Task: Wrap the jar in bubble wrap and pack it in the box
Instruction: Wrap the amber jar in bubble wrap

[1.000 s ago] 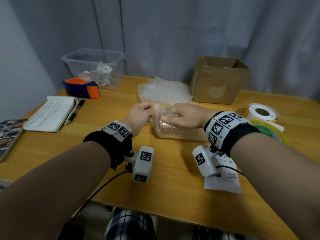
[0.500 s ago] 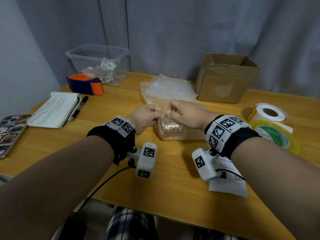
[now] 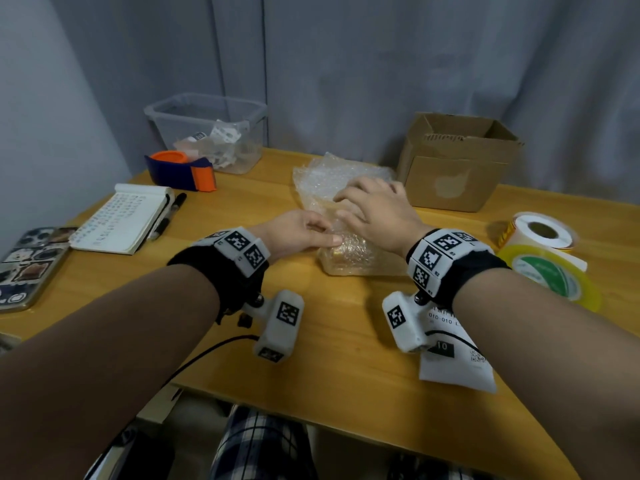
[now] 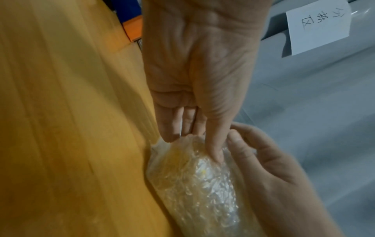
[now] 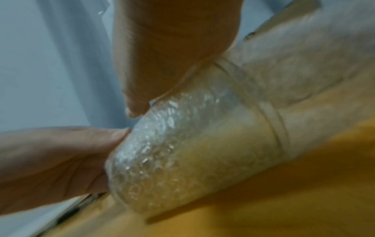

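Observation:
The jar [image 3: 349, 256] lies on its side mid-table, rolled in bubble wrap [image 3: 341, 176] whose loose end spreads behind it. My left hand [image 3: 329, 237] pinches the wrap at the jar's left end, thumb on top [image 4: 215, 154] and fingers behind it. My right hand [image 3: 349, 206] lies over the top of the jar, fingers reaching down its far side and the thumb [image 5: 134, 109] on the near side. In the left wrist view, the right hand [image 4: 270, 168] curls around the wrapped jar [image 4: 198, 184]. The open cardboard box [image 3: 457, 164] stands at the back right.
A clear bin [image 3: 207, 133] and a blue-orange tape dispenser [image 3: 183, 171] sit back left. A notebook [image 3: 124, 220], pen [image 3: 168, 216] and phone [image 3: 27, 268] lie left. A label roll [image 3: 543, 232], tape roll [image 3: 554, 275] and printed label [image 3: 453, 362] are right.
My right hand has left the pinch beside the left hand and moved over the top of the jar to its far side. The left hand stays at the jar's left end.

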